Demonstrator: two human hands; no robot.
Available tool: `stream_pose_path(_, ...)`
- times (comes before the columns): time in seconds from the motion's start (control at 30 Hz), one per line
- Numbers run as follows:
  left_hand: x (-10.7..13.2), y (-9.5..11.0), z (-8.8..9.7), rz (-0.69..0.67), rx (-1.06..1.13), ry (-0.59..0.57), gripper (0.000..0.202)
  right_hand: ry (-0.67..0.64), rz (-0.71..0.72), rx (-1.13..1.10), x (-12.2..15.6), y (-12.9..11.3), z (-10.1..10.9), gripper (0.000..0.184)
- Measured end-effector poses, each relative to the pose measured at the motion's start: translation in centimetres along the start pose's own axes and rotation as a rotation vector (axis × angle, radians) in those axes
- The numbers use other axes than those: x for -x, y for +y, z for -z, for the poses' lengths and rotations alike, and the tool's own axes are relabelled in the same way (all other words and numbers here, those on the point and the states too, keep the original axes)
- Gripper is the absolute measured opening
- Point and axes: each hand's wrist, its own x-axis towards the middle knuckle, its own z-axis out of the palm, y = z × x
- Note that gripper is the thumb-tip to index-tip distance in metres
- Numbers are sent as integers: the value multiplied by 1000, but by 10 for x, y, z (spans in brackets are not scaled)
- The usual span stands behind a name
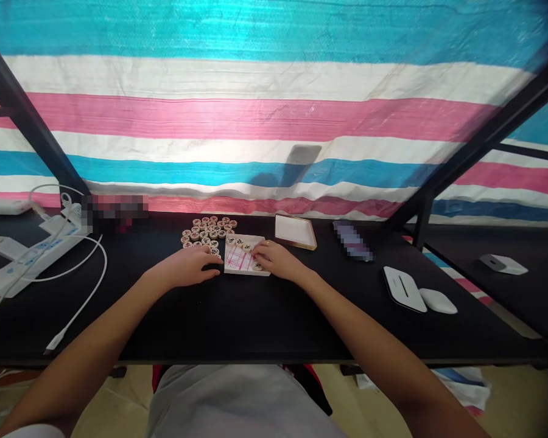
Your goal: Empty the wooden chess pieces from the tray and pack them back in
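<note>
A small white box (248, 271) lies on the black table, with red lines printed on its bottom. Along its far side sits a row of several round Chinese chess pieces (240, 241) with black characters. My right hand (277, 260) reaches over the box's right side, its fingers closed on a chess piece inside; the fingers partly cover it. My left hand (189, 266) rests left of the box, thumb and fingers apart with nothing visible between them. Its fingertips are beside a cluster of loose chess pieces (204, 234), many marked in red.
The open box lid (295, 231) lies behind my right hand. Farther right are a blurred phone (352, 240), a white flat device (404, 289) and a white rounded case (438, 300). A power strip (31, 261) with white cables (101, 274) takes up the left side. Striped sheeting (256, 115) hangs behind.
</note>
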Motion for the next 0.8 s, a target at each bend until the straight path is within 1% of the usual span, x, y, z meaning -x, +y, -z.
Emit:
stream_pose_path(0.17,3,-1,0,3,62,-40,39,-1,-4,8,0,0,0,21)
stream_pose_path(0.33,1,-2,-3,28,2,-1,37,-4,1,12,0,-1,0,22)
stream_pose_path(0.43,1,-1,1,36,-7,10,39,-12,3,12,0,-2,1,22)
stream_pose_path(0.53,5,2,7,34,79,-43,43,-17,9,11,0,-2,2,22)
stream_pose_path(0.6,7,3,8,24,131,-89,45,-14,7,10,0,-2,2,22)
stream_pose_path(0.8,6,1,-3,40,87,-130,41,-7,9,6,0,-2,1,22)
